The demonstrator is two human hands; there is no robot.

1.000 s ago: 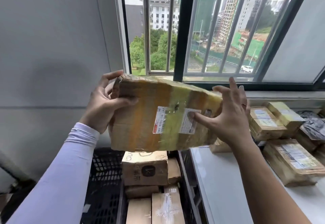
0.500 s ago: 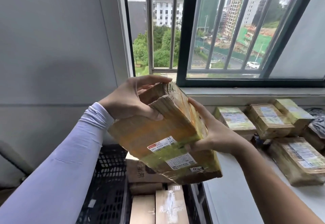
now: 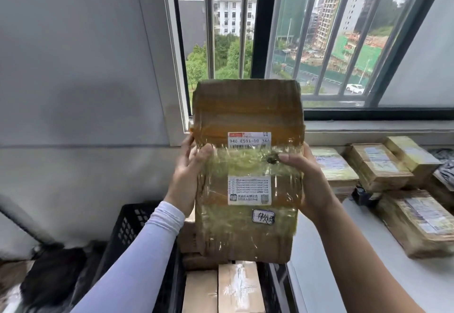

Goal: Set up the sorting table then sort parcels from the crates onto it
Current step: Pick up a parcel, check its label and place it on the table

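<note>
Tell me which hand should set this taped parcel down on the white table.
Probably the right hand: it grips the taped parcel on the side nearest the white table, while the left hand is over the black crate.

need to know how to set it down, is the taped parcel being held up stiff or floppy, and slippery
The parcel probably handles stiffly: it stands upright as a flat slab between the left hand and right hand without sagging. Its glossy tape wrap could make it a bit slippery. Thin and flat, it would likely tip if stood on edge, so lay it flat.
</note>
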